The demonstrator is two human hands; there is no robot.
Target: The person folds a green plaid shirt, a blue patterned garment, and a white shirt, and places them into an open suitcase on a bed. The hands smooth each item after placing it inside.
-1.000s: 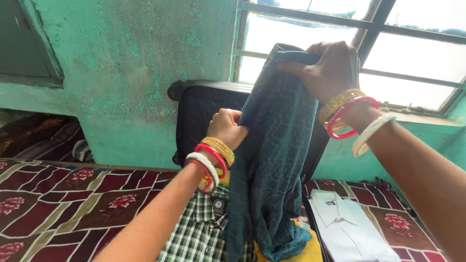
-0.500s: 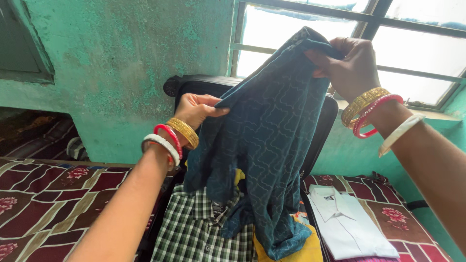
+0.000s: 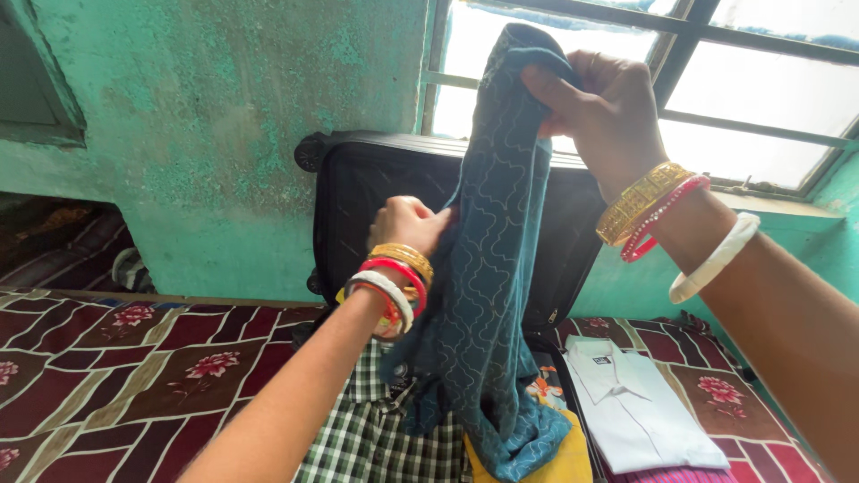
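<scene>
While the right hand [image 3: 601,107] pinches the dark teal embroidered cloth [image 3: 492,295] at 1 o'clock, left hand [image 3: 407,224] grips its edge at centre; cloth hangs over black open suitcase [image 3: 358,197].

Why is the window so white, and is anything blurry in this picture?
In the head view the window is overexposed by daylight, so nothing outside shows. That backlight leaves the near side of the right hand in shade. The blue embroidered cloth and the left hand stay sharp enough to see the stitching and the bangles. The window bars slant, tilted by the camera's angle.
</scene>
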